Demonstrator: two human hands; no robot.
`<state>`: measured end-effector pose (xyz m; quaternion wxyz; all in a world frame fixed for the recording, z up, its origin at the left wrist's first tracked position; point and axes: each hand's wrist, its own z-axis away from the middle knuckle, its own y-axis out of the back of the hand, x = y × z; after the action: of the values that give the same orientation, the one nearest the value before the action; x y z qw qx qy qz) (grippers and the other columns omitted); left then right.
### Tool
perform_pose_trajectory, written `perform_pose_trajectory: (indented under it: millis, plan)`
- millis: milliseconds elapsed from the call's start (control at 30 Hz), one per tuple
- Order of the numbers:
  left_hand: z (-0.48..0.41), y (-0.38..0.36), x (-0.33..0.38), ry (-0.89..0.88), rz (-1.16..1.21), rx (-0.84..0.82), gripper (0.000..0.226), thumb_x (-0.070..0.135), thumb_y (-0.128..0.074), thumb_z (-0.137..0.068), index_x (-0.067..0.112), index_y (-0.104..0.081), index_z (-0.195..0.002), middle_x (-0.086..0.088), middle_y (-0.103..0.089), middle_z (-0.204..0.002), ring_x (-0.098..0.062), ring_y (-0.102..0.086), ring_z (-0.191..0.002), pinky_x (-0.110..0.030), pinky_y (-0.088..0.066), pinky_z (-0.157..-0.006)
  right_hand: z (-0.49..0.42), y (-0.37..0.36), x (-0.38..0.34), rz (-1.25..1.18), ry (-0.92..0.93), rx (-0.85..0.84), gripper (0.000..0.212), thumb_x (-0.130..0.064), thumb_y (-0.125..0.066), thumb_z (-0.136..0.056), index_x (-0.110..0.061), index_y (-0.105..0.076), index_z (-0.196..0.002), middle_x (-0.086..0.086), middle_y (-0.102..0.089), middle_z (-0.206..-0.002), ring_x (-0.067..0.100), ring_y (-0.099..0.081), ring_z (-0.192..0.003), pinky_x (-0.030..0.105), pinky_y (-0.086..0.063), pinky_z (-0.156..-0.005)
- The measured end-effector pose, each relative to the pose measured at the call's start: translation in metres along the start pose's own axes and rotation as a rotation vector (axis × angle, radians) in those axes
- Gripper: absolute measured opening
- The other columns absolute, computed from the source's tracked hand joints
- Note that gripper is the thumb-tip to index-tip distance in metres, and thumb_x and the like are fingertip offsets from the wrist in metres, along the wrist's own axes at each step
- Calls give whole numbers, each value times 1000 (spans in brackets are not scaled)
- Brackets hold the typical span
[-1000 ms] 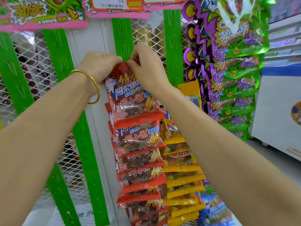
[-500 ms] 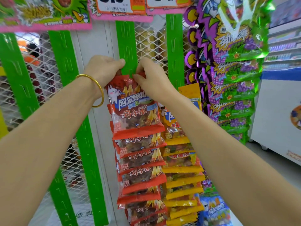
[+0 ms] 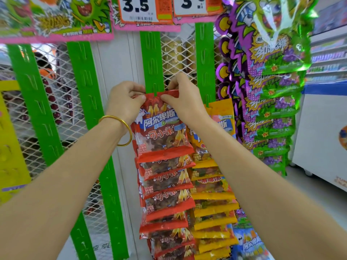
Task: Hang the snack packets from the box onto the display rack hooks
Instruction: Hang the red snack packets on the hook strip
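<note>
packet point(image 3: 161, 128): long axis hangs down, top edge level with the strip's hook tab
strip point(image 3: 152, 59): directly behind, between both hands
left hand point(image 3: 126, 102): pinches top-left corner
right hand point(image 3: 183, 99): pinches top-right corner, equally near

one view only: head cam, wide-angle, worn at head height. faces forward at the display rack point(image 3: 120, 62), square-on and close: forearms point(image 3: 65, 184) enter from 7 and 5 o'clock, left hand point(image 3: 125, 102) and right hand point(image 3: 185, 102) meet on the top edge of the red packet point(image 3: 161, 132) just above centre. price tags point(image 3: 139, 8) cropped at 12 o'clock, white cabinet point(image 3: 323, 128) at 3 o'clock, floor point(image 3: 309, 194) at 4 o'clock so slight down tilt. green strips point(image 3: 88, 91) bow toward 9 o'clock, lens distortion
</note>
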<state>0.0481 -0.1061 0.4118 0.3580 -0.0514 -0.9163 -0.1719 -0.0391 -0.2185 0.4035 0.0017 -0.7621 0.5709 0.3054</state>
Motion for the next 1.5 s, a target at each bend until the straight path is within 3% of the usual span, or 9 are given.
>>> perform_pose_trajectory:
  millis: [200, 400, 767, 900, 1000, 1100, 1267, 1367, 1500]
  plan:
    - [11, -1, -8, -101, -35, 69, 28, 7, -57, -88, 10, -52, -115, 1, -59, -101, -15, -60, -99, -33, -52, -85, 19, 1, 0, 75, -48, 149, 39, -14, -68, -84, -10, -46, -115, 2, -50, -108, 17, -50, -95, 29, -44, -81]
    - [54, -10, -39, -228, -77, 176, 54, 27, -52, -82, 15, -37, -133, -3, -39, -133, -22, -42, -127, -47, -37, -107, 79, 6, 3, 58, -82, 315, 31, -13, -62, -88, -10, -48, -116, -5, -41, -104, 13, -49, -91, 27, -45, -81]
    - [150, -33, -87, 32, -80, 110, 54, 31, -37, -96, 6, -26, -142, -6, -31, -147, -18, -26, -136, -35, -16, -117, 203, -22, 39, -1, -382, 20, 34, -10, -41, -98, -12, -45, -132, 2, -52, -127, 14, -50, -114, 27, -41, -98]
    - [180, -40, -103, 171, -67, 23, 61, 27, -36, -99, 7, -5, -148, -6, -10, -156, -18, -12, -144, -34, -10, -119, 223, -35, 49, 26, -418, -44, 37, -10, -39, -98, -12, -45, -134, 3, -53, -129, 17, -49, -119, 33, -41, -102]
    - [194, -45, -121, 246, -104, -28, 57, 26, -37, -99, 7, -14, -147, -11, -21, -153, -23, -21, -141, -35, -15, -117, 234, -44, 52, 66, -387, -69, 37, -10, -38, -97, -13, -45, -133, 1, -56, -127, 16, -50, -118, 36, -43, -101]
    - [204, -48, -132, 224, -39, -70, 38, 19, -37, -96, 10, -38, -134, -8, -50, -127, -17, -47, -114, -31, -38, -101, 240, -50, 51, 70, -409, -86, 44, -9, -37, -97, -12, -37, -141, 5, -50, -136, 19, -45, -126, 38, -39, -106]
    - [212, -50, -138, 226, 21, -122, 31, 14, -34, -98, 13, -39, -128, -5, -52, -118, -14, -50, -106, -24, -41, -90, 245, -50, 44, 84, -446, -153, 51, -7, -38, -98, -8, -24, -147, 5, -40, -145, 17, -35, -135, 18, -26, -104]
    - [215, -46, -139, 223, 57, -135, 31, 11, -32, -98, 15, -39, -129, 4, -51, -114, -2, -48, -103, -6, -37, -84, 248, -52, 42, 68, -453, -132, 49, -7, -38, -98, -10, -26, -145, 4, -45, -140, 16, -39, -130, 13, -25, -99]
    - [227, -39, -144, 284, 60, -169, 37, 18, -30, -101, 11, -39, -136, 1, -50, -127, -8, -45, -116, -22, -34, -103, 260, -55, 48, -16, -453, -60, 39, -4, -39, -96, -16, -44, -133, -5, -54, -123, 12, -49, -118, 25, -40, -100]
